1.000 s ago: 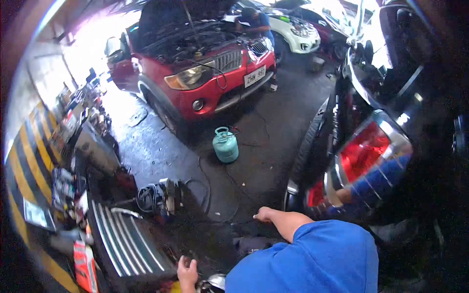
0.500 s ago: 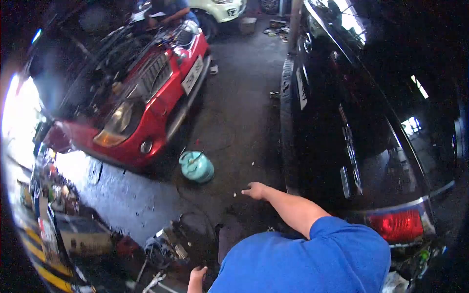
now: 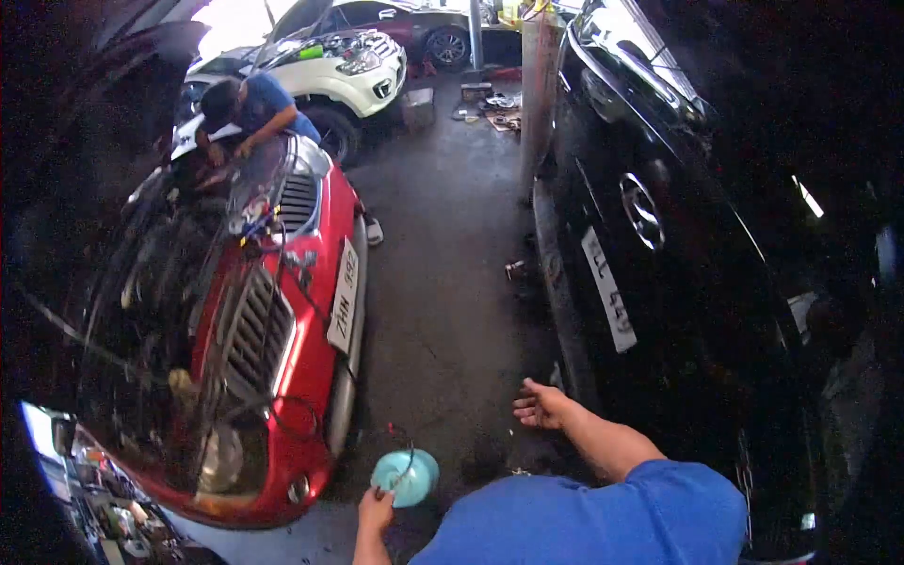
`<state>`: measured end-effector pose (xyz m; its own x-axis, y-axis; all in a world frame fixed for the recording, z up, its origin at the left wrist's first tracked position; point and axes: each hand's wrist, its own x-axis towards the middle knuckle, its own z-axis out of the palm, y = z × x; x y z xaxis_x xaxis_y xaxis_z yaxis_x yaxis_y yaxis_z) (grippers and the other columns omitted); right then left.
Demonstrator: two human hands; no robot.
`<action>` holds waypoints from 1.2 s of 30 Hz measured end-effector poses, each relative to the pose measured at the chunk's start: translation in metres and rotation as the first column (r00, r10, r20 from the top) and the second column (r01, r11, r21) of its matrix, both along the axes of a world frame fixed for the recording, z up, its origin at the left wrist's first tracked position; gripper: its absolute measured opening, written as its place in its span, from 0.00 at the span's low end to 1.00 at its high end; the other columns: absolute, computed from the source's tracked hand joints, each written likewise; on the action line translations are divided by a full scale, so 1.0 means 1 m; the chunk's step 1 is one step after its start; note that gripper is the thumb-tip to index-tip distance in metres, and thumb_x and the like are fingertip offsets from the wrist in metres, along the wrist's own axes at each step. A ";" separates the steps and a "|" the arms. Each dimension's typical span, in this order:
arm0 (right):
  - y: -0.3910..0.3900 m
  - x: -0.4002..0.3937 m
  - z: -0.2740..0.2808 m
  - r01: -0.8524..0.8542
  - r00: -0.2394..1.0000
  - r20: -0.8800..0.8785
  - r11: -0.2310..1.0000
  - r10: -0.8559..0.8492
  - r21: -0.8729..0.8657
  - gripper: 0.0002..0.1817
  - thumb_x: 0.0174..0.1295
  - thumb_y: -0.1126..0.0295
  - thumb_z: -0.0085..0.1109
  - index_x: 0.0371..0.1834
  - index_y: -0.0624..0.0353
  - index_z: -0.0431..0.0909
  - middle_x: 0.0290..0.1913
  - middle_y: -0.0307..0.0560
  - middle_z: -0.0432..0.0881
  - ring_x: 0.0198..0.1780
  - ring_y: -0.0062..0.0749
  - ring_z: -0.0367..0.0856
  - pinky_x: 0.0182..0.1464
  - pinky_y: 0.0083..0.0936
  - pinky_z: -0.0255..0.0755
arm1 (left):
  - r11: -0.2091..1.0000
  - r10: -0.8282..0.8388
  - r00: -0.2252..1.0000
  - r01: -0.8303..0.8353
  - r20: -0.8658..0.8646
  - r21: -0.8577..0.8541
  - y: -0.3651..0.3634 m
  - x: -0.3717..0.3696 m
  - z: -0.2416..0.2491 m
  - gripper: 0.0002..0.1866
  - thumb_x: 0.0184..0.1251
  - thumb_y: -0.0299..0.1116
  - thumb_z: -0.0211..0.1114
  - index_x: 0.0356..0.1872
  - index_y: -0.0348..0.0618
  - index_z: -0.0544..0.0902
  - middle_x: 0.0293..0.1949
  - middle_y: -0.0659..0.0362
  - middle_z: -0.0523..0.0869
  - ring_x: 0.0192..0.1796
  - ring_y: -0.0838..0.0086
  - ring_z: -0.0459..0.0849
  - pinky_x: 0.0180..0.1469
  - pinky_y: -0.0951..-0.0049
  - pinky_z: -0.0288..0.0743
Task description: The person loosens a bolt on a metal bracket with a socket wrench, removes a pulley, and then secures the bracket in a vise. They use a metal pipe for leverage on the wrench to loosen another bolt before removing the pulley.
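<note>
My right hand (image 3: 542,405) is stretched out over the dark floor beside the rear of a black car (image 3: 697,377). Its fingers are apart and nothing is in them. Low in the view, my left hand (image 3: 377,511) overlaps the near side of a teal gas cylinder (image 3: 407,478) standing on the floor. The fingers of that hand are loosely bent, with no object showing in them. A dark hose (image 3: 410,454) shows at the top of the cylinder.
To the left stands a red car (image 3: 315,395) with its engine bay exposed. A person in blue (image 3: 268,104) leans over it. Farther back are a white car (image 3: 353,71), a pillar (image 3: 540,104) and a grey box (image 3: 418,111). A small metallic part (image 3: 514,270) lies near the black car.
The view has tilted up and moved forward between the cars. My left hand has come up beside the cylinder in view, and my right hand's fingers have spread.
</note>
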<state>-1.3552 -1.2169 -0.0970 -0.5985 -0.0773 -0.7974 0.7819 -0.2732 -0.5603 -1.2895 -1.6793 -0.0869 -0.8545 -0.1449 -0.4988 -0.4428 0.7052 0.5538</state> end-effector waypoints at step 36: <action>0.308 -1.094 0.089 0.577 0.773 -0.083 0.752 -0.629 -0.319 0.19 0.67 0.48 0.48 0.41 0.53 0.75 0.30 0.44 0.80 0.29 0.36 0.77 0.30 0.34 0.72 | 0.876 -0.455 0.884 0.466 -0.107 0.123 0.440 -1.324 0.044 0.38 0.59 0.53 0.63 0.61 0.31 0.71 0.58 0.41 0.76 0.61 0.55 0.76 0.62 0.64 0.69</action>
